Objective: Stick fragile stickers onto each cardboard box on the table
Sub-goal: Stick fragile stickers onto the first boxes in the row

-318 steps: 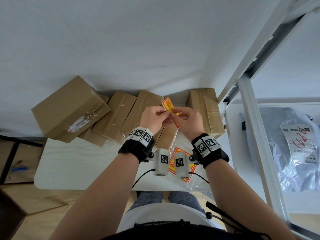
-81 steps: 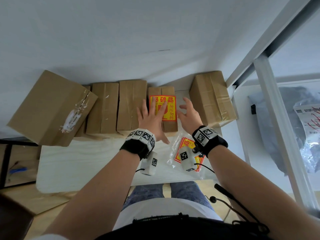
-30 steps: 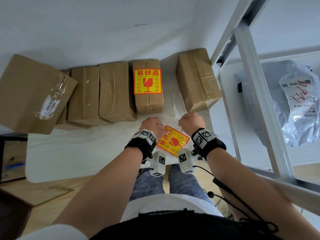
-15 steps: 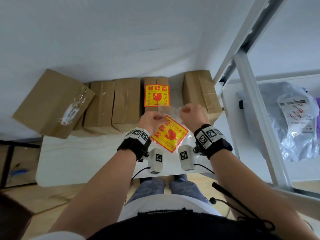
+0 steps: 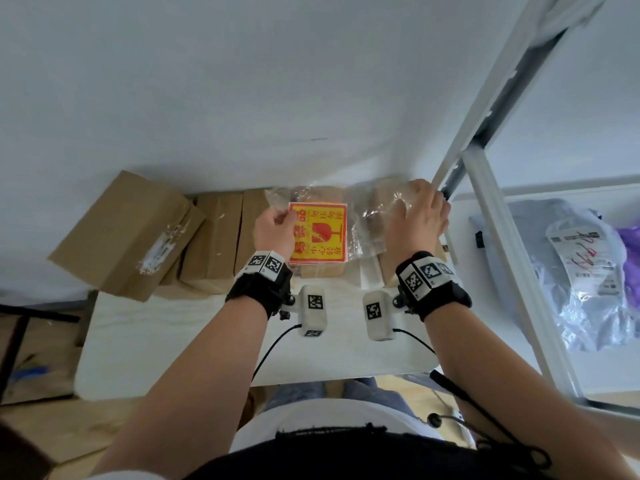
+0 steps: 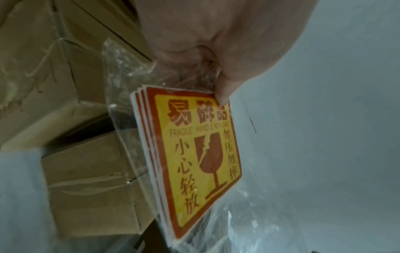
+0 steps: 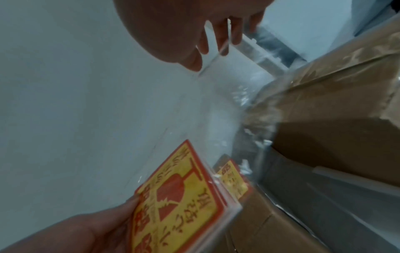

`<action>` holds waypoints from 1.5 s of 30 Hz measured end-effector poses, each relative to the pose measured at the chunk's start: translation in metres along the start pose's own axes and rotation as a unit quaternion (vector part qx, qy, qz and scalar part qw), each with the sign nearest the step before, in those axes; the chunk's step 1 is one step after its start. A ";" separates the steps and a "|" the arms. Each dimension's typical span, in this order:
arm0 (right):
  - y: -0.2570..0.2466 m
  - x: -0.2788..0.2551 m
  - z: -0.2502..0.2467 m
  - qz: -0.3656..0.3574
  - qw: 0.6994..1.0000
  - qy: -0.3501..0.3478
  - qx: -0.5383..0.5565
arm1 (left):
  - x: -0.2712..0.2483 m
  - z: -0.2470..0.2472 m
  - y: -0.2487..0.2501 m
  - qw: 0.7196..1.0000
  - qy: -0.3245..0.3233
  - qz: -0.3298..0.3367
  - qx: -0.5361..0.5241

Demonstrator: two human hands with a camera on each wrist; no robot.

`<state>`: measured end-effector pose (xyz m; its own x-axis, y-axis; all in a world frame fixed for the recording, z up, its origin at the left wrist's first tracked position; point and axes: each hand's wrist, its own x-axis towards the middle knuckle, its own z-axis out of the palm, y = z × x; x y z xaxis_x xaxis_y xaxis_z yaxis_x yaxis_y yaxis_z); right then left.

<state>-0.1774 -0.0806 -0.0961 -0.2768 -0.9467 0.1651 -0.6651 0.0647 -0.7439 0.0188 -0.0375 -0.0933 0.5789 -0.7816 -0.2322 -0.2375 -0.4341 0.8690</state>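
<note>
My left hand (image 5: 277,226) pinches a stack of red-and-yellow fragile stickers (image 5: 318,233) by its left edge, the thumb (image 6: 223,95) on the top sticker (image 6: 194,154). The stack sits in a clear plastic bag (image 5: 372,216), held up in front of the boxes. My right hand (image 5: 420,216) grips the bag's other end, its fingers (image 7: 216,39) curled on the film. A row of cardboard boxes (image 5: 211,240) stands along the wall. One box carries a sticker (image 7: 232,179), mostly hidden behind the stack (image 7: 179,202).
A large box (image 5: 128,233) leans tilted at the table's left end. Another box (image 7: 335,111) stands at the right, by a white metal frame (image 5: 491,216). Beyond the frame lies a grey plastic parcel (image 5: 571,271). The white table's front (image 5: 173,341) is bare.
Both hands have lifted the bag of stickers higher and moved apart, stretching the bag sideways. The stack has turned square to me, and now covers the stickered box.
</note>
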 end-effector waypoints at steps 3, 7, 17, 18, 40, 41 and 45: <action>-0.005 0.001 -0.005 0.007 0.995 -0.044 0.086 | 0.006 -0.006 0.000 0.999 0.028 -0.034 -0.031; -0.013 0.007 0.000 0.165 0.938 -0.186 0.242 | 0.008 -0.012 -0.001 0.997 0.026 -0.050 -0.045; -0.015 -0.002 0.023 0.152 0.899 -0.382 0.149 | 0.006 -0.017 -0.010 0.998 -0.019 -0.035 -0.039; -0.014 -0.004 0.027 0.160 0.898 -0.378 0.157 | 0.005 -0.017 -0.011 0.998 -0.026 -0.038 -0.040; -0.038 -0.019 0.052 0.061 0.978 -0.157 0.120 | 0.024 -0.076 -0.037 0.984 0.109 -0.138 -0.033; -0.040 -0.019 0.053 0.070 0.978 -0.143 0.134 | 0.026 -0.082 -0.039 0.981 0.128 -0.145 -0.027; -0.046 -0.024 0.056 0.119 0.970 -0.091 0.192 | 0.031 -0.099 -0.046 0.967 0.172 -0.186 -0.027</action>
<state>-0.1016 -0.0788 -0.1020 -0.2406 -0.9616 -0.1320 -0.2806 0.1991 -0.9390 0.1254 0.0026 -0.0974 0.8438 -0.3769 -0.3821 0.0729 -0.6249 0.7773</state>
